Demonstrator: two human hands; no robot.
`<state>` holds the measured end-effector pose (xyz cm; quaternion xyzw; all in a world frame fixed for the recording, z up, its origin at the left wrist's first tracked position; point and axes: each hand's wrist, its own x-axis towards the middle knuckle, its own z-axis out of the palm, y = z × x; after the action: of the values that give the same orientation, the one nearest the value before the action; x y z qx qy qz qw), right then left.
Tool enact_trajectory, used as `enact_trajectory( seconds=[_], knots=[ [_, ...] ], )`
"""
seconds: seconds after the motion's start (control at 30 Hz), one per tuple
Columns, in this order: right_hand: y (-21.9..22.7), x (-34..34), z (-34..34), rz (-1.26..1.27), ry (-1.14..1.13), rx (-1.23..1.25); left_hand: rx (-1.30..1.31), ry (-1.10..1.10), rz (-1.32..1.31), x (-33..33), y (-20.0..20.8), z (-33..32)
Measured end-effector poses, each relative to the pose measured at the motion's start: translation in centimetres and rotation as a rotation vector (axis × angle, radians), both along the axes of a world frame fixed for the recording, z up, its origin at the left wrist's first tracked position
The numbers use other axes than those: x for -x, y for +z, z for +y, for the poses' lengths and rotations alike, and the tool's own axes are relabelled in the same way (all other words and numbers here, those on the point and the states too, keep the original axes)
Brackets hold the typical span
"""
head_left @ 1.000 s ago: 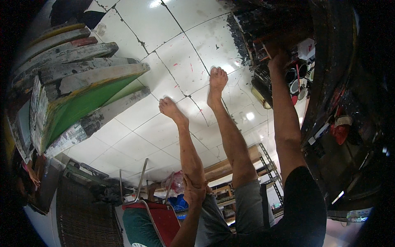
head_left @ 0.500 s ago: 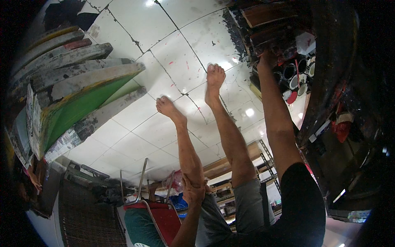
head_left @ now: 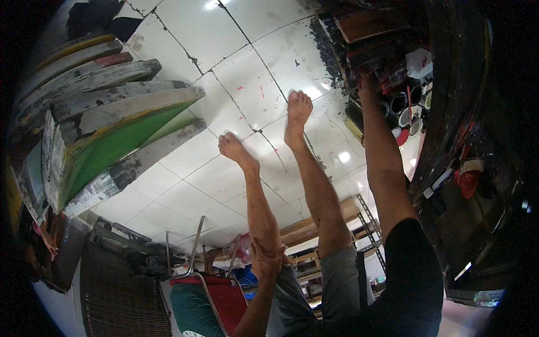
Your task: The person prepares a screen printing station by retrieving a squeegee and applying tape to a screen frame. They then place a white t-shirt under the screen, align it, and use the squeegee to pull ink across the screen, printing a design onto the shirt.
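My right arm stretches far forward to the right, and my right hand (head_left: 368, 84) is among dark, stained wooden pieces. Its fingers are lost in shadow, so what they touch cannot be made out. A brown wooden block (head_left: 373, 25) lies just beyond it. Beside the hand stand several open round cans (head_left: 403, 117), with a thin red stick (head_left: 409, 101) among them. A whitish container (head_left: 418, 62) is close by. Lower down, my left hand (head_left: 266, 262) is wrapped round my left knee, just below the grey shorts.
Paint-stained frames, one with green mesh (head_left: 120, 149), lean in a stack at the left. A red chair seat (head_left: 222, 297) with metal legs is at the lower left. Shelving (head_left: 323, 224) shows behind my legs. White floor tiles (head_left: 224, 95) bear dark seams and pink specks.
The view has shifted slightly, so most things sit a little farther right and lower. My right hand stays among the dark pieces, and my left hand stays on my knee.
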<state>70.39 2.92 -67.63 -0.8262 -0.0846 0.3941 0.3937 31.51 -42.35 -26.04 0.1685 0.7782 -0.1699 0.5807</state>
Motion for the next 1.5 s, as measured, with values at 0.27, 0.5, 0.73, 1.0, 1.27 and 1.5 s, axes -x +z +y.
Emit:
enact_trajectory(
  seconds=[0.27,0.5,0.73,1.0,1.27,1.5],
  knots=[
    [6.3,6.8,-2.5,0.390,0.179,0.118,0.001,0.142,-0.047,0.2,0.3,0.0],
    [6.0,8.2,0.6,0.297,0.104,0.052,0.075,0.067,-0.041,0.2,0.8,1.4],
    [9.3,6.3,-6.2,-0.075,0.622,-0.192,-0.164,0.018,0.075,-0.8,0.1,-3.6],
    [25.3,16.4,-16.4,0.574,0.091,-0.035,-0.245,0.131,0.069,3.4,3.4,4.0],
    [53.8,25.4,-22.3,0.747,0.518,0.009,-0.744,0.897,-0.259,5.1,12.9,17.1],
    [69.1,27.8,-19.9,0.795,0.810,-0.133,-0.997,0.843,-0.682,11.4,27.6,28.7]
  ],
)
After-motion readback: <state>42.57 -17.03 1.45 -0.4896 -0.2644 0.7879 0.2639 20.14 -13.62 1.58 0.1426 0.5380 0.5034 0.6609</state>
